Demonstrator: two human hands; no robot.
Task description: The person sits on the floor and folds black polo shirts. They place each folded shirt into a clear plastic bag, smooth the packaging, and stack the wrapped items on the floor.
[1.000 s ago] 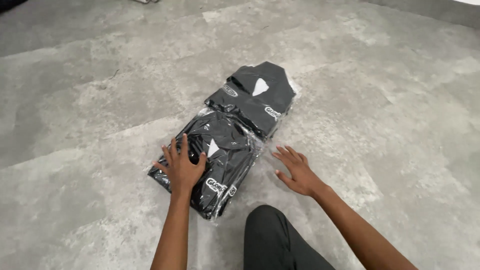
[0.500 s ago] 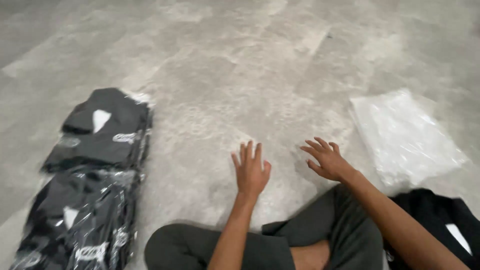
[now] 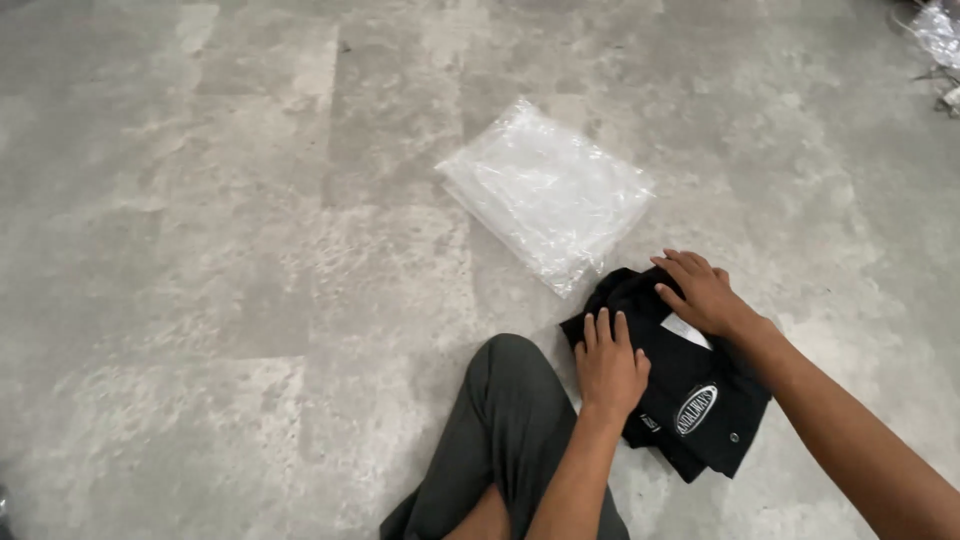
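A folded black garment with an oval badge and a white label lies on the grey floor at the lower right. My left hand rests flat on its left edge, fingers together and pointing away from me. My right hand presses on its upper part near the label, fingers slightly spread. Neither hand is closed around anything. Just beyond the garment sits a stack of clear plastic bags, touching its far corner.
My knee in dark grey trousers is bent in front of me, left of the garment. Crumpled plastic and small items lie at the top right corner. Grey mottled concrete floor spreads all around.
The view has swung right, away from the bagged black garments on the left. Both hands have moved from the bare floor onto the loose black garment at the right.
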